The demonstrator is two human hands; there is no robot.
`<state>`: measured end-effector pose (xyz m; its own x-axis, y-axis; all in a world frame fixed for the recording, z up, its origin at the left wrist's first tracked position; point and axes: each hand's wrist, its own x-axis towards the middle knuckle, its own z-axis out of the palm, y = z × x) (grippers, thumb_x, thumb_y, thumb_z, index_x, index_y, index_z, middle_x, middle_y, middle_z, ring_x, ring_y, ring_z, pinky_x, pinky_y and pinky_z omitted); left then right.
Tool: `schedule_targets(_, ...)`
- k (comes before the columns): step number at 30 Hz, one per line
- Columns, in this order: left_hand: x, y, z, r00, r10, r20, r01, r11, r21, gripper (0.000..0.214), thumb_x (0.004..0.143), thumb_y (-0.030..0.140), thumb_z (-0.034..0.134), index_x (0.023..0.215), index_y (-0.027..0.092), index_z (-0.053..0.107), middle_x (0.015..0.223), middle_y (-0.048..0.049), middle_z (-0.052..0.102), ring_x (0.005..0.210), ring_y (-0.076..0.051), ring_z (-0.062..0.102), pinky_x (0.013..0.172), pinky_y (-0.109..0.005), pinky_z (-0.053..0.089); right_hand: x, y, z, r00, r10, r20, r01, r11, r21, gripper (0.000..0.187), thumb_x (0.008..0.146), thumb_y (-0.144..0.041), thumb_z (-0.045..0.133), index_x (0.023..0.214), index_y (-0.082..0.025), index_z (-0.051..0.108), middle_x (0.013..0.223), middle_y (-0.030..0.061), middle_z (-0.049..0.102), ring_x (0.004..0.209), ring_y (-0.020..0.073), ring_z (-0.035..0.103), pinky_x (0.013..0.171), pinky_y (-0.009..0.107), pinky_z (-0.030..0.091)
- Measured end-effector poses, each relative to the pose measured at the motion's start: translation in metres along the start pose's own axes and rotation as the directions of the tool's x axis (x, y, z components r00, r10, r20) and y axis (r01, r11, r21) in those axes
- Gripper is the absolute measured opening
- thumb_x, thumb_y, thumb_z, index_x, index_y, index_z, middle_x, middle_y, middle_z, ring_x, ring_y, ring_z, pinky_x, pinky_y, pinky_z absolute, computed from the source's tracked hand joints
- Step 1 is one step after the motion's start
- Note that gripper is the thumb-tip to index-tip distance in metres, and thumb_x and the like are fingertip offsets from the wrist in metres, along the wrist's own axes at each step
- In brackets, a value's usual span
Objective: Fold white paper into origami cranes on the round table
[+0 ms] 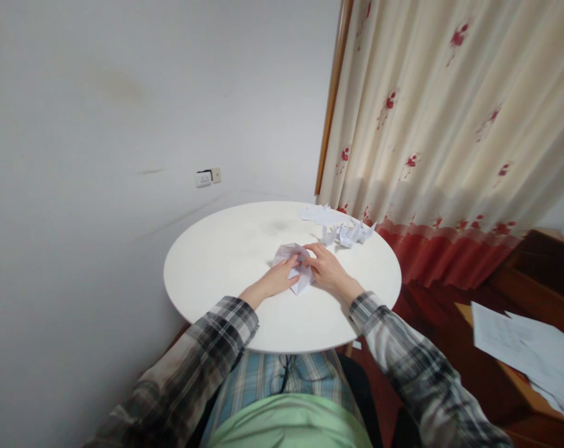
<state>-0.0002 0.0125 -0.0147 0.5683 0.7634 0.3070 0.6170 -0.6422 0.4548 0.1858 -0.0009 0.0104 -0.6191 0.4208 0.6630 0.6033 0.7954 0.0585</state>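
Note:
A partly folded sheet of white paper [301,284] is between my hands over the middle of the round white table [207,267]. My left hand [280,277] grips its left side, with the fingers reaching onto the paper and the thumb near its lower part. On the right side, my right hand [325,265] pinches the paper's edge with bent fingers. The paper has creases and an opened-up flap at its top. Some fingertips are hidden behind the folds.
Several folded paper pieces [351,234] lie at the table's back right, beside flat paper scraps [319,214]. A wall with a socket [203,179] stands behind. A floral curtain [431,124] hangs at right. Loose sheets [524,342] rest on wooden furniture at lower right.

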Motion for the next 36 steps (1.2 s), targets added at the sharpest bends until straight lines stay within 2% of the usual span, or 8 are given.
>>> schedule_targets(5, 0.0, -0.006, 0.001, 1.0, 0.003, -0.008, -0.003, 1.0, 0.027, 0.05, 0.079, 0.026, 0.045, 0.125, 0.012, 0.035, 0.125, -0.0127, 0.05, 0.116, -0.023, 0.046, 0.098, -0.036, 0.034, -0.002, 0.003, 0.002, 1.0, 0.014, 0.018, -0.014, 1.0, 0.007, 0.022, 0.067, 0.0, 0.046, 0.074, -0.016, 0.059, 0.111, 0.0104, 0.051, 0.103, 0.0222, 0.043, 0.086, 0.039, 0.041)
schedule_targets(13, 0.0, -0.007, 0.0, 0.999, -0.003, -0.034, 0.004, 1.0, 0.007, 0.047, 0.077, 0.028, 0.05, 0.121, 0.013, 0.039, 0.118, -0.012, 0.055, 0.109, -0.023, 0.051, 0.094, -0.036, 0.037, -0.001, 0.001, 0.003, 0.995, 0.098, 0.018, -0.099, 0.994, 0.043, 0.025, 0.07, -0.006, 0.046, 0.09, -0.015, 0.058, 0.109, 0.0106, 0.052, 0.1, 0.0208, 0.045, 0.086, 0.037, 0.041)
schedule_targets(22, 0.003, -0.013, 0.006, 0.999, 0.051, 0.02, -0.051, 0.999, -0.012, 0.052, 0.075, 0.034, 0.053, 0.121, 0.012, 0.04, 0.123, -0.0147, 0.05, 0.113, -0.024, 0.047, 0.098, -0.038, 0.034, -0.005, 0.005, 0.005, 0.994, 0.093, 0.064, -0.094, 0.996, 0.007, 0.02, 0.078, -0.012, 0.048, 0.095, -0.017, 0.057, 0.109, 0.0098, 0.051, 0.1, 0.0204, 0.046, 0.084, 0.036, 0.042)
schedule_targets(26, 0.002, -0.009, 0.005, 0.999, 0.014, 0.047, -0.014, 1.0, 0.005, 0.052, 0.075, 0.029, 0.052, 0.123, 0.013, 0.038, 0.126, -0.015, 0.047, 0.116, -0.024, 0.044, 0.1, -0.038, 0.032, -0.006, 0.005, 0.007, 0.995, 0.081, 0.059, -0.08, 0.997, -0.012, 0.019, 0.08, -0.014, 0.049, 0.097, -0.017, 0.057, 0.106, 0.0105, 0.053, 0.099, 0.0204, 0.046, 0.082, 0.035, 0.042)
schedule_targets(29, 0.002, -0.005, 0.003, 0.997, -0.027, 0.066, 0.027, 1.0, 0.005, 0.046, 0.081, 0.026, 0.043, 0.124, 0.013, 0.037, 0.13, -0.0147, 0.043, 0.12, -0.022, 0.041, 0.102, -0.037, 0.028, -0.006, 0.004, 0.008, 0.996, 0.067, 0.06, -0.067, 0.998, -0.012, 0.018, 0.08, -0.014, 0.05, 0.097, -0.017, 0.057, 0.105, 0.0107, 0.053, 0.099, 0.0204, 0.046, 0.082, 0.035, 0.043)
schedule_targets(32, 0.002, -0.003, 0.002, 0.996, -0.036, 0.08, 0.038, 0.999, -0.018, 0.042, 0.086, 0.032, 0.035, 0.123, 0.013, 0.038, 0.13, -0.0137, 0.044, 0.12, -0.021, 0.04, 0.102, -0.036, 0.029, -0.006, 0.003, 0.009, 0.996, 0.061, 0.06, -0.06, 0.998, -0.018, 0.018, 0.08, -0.014, 0.051, 0.096, -0.017, 0.056, 0.104, 0.0106, 0.053, 0.098, 0.0202, 0.047, 0.081, 0.034, 0.043)
schedule_targets(36, 0.001, -0.003, 0.001, 0.997, -0.015, 0.076, 0.016, 1.0, -0.009, 0.05, 0.082, 0.044, 0.041, 0.122, 0.015, 0.04, 0.128, -0.013, 0.046, 0.118, -0.023, 0.042, 0.1, -0.036, 0.03, -0.006, 0.002, 0.011, 0.998, 0.038, 0.052, -0.036, 0.999, -0.04, 0.017, 0.079, -0.012, 0.052, 0.094, -0.017, 0.057, 0.106, 0.0102, 0.053, 0.097, 0.0196, 0.047, 0.08, 0.034, 0.043)
